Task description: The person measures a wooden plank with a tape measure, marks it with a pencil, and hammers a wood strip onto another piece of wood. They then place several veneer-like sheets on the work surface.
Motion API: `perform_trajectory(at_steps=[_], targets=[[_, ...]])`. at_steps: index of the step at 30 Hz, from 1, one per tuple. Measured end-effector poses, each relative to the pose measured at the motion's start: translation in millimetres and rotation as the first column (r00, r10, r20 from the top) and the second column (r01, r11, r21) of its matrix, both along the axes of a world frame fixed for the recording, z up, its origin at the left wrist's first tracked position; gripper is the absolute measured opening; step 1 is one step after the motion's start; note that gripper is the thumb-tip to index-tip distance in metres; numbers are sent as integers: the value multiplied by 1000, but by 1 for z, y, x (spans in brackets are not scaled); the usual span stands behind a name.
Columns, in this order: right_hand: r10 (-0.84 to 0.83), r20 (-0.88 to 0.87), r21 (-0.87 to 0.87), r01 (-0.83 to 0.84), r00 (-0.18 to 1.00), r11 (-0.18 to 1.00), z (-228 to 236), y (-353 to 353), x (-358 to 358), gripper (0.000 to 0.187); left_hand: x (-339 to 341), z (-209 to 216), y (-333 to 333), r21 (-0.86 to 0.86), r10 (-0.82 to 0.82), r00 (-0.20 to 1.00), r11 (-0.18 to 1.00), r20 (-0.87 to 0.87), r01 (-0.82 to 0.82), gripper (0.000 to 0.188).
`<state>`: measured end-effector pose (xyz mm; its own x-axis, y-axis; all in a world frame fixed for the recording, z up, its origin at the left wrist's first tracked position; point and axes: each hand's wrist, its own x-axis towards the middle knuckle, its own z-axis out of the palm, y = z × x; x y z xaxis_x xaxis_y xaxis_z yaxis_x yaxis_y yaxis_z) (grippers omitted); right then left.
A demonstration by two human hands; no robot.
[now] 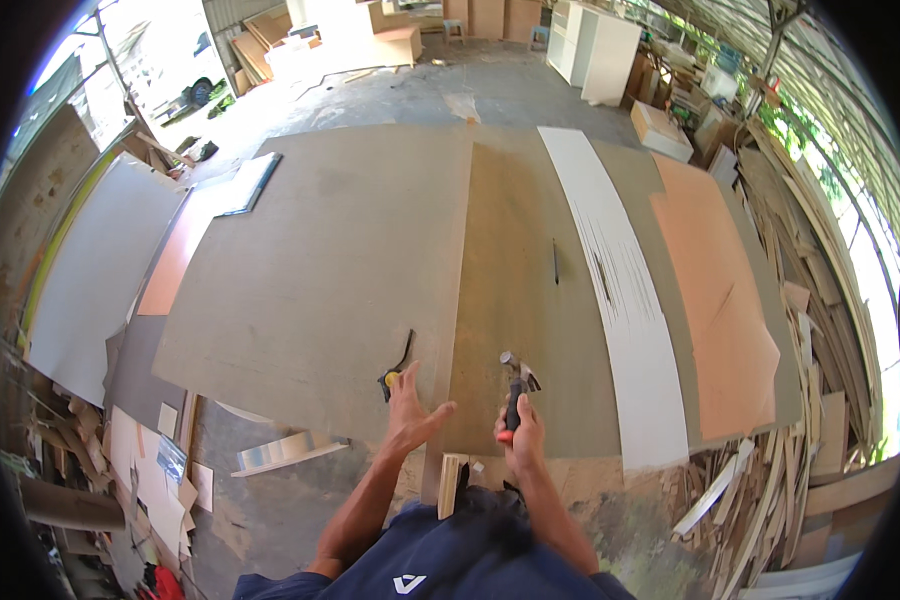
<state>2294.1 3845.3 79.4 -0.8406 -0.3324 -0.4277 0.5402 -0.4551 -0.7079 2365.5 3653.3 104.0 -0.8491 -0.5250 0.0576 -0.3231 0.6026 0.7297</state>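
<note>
From here in the workshop, the broad brownish surface (310,250) spreads ahead of both hands. The right hand (525,437) grips a black-and-red hammer (514,400), head forward. The left hand (410,418) is spread open, fingertips beside a yellow-and-black tool (389,380); I can't tell whether they touch.

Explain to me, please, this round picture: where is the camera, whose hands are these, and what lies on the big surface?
There is no machine: these are the bare hands of a person, seen by a camera worn on the head, looking down. Its fisheye lens bends straight edges. The right hand grips a hammer. The left hand is open, fingertips near a small yellow-and-black tool. Across the large board lie a thin dark object, a white strip and an orange-pink sheet.
</note>
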Motion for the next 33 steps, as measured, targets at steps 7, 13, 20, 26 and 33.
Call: perform_trajectory(at_steps=[7,13,20,26,33], targets=[[-28,-19,354,33,999,935,-59,-23,4,27,10,-35,16,400,-186,973,909,138,117,83],[-224,19,327,205,975,922,-50,-52,0,26,17,-59,1,453,-97,994,884,-53,111,75],[66,-11,646,-43,998,762,-33,-88,6,31,15,-55,4,484,-125,990,864,-60,139,64],[-200,-158,505,254,967,825,-38,-91,-16,31,15,-38,1,478,-131,991,871,-1,116,57],[249,-92,373,-198,964,907,-68,-70,-27,31,18,-56,-5,506,-88,990,852,-113,134,55]])
